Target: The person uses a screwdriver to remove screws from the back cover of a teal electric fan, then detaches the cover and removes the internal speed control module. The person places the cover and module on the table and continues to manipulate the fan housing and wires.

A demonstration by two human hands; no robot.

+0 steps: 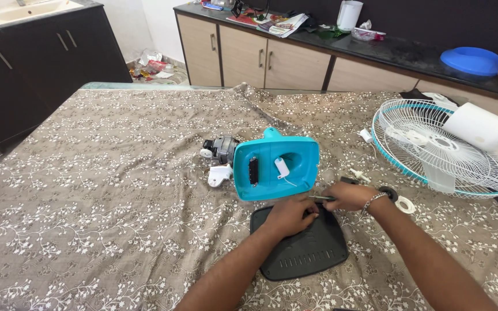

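On table, centre-front: dark plastic cover (pixel 304 247) lying flat on floral cloth (pixel 99 190).
L hand (pixel 290 214): resting on cover's top edge, fingers curled – nothing grasped that I can tell.
R hand (pixel 346 196): clenched on screwdriver (pixel 321 198), tip toward L hand.
Behind hands: teal fan housing (pixel 276 167), motor (pixel 219 150) just beside.
Right side: white fan grille (pixel 433 150) – well apart.

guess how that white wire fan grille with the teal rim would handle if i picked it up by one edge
The white wire fan grille with the teal rim is probably light, being mostly open wire. Wide and thin, it may flex or sag. The white cylinder resting on it would likely roll off.
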